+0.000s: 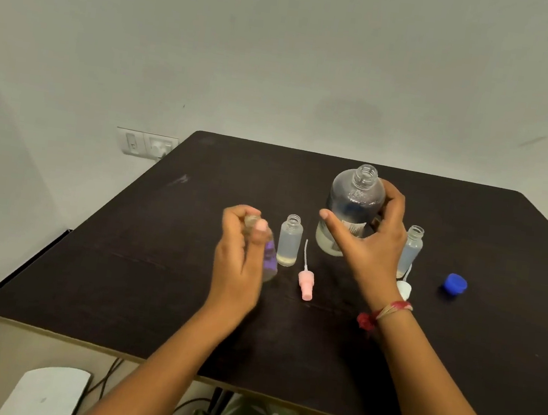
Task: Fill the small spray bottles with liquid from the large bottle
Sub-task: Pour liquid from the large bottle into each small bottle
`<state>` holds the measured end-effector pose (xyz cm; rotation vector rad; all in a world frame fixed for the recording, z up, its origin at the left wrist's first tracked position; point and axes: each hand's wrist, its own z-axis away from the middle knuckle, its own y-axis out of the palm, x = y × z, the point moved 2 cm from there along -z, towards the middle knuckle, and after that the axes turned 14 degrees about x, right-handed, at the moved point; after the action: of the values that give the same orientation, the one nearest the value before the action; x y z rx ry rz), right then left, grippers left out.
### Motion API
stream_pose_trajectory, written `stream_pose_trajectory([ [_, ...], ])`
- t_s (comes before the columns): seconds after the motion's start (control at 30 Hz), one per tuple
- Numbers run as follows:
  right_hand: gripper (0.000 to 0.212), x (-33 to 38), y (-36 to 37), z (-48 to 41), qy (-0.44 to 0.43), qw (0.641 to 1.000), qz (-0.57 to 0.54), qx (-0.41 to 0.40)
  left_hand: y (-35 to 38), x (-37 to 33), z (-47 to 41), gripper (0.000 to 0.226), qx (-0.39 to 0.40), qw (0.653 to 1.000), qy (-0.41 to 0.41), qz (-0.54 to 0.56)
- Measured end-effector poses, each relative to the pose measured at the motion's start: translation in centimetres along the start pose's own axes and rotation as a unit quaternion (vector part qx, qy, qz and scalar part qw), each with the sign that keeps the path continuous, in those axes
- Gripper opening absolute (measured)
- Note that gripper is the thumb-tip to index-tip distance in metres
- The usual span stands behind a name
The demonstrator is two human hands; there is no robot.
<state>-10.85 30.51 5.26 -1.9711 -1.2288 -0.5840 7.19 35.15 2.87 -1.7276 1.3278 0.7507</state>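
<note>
My right hand (370,240) grips the large clear bottle (353,199), which is uncapped, upright and holds a little pale liquid at its base. My left hand (238,258) holds a small spray bottle (269,258) with a purple part, blurred by motion. An open small bottle (290,240) stands between my hands with a little liquid in it. Another open small bottle (412,248) stands just right of my right hand. A pink spray head (305,280) with its tube lies on the table. A white spray head (404,289) lies near my right wrist.
A blue cap (454,284) lies on the right of the dark table (153,278). The table's near edge runs across the bottom. A wall socket (147,144) sits at the back left. Cables and a white object (50,390) lie on the floor below.
</note>
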Motion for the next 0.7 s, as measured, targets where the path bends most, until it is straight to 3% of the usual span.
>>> stream_pose_trajectory([
  [0.23,0.079,2.7,-2.6,3.3,-0.032,0.995,0.091,0.040,4.0,-0.3,3.1,0.042,0.176,0.983,0.035,0.048],
  [0.3,0.080,2.9,-3.2,4.0,-0.037,0.990,0.122,0.053,3.8,-0.4,3.2,0.045,0.173,0.983,0.047,0.041],
  [0.5,0.076,2.7,-4.1,6.0,-0.060,0.967,0.223,0.103,3.7,-0.8,3.2,0.025,0.160,0.986,0.041,0.038],
  [0.7,0.077,2.5,-4.4,6.5,-0.090,0.944,0.284,0.143,3.6,-0.8,3.2,0.026,0.147,0.988,0.040,0.040],
])
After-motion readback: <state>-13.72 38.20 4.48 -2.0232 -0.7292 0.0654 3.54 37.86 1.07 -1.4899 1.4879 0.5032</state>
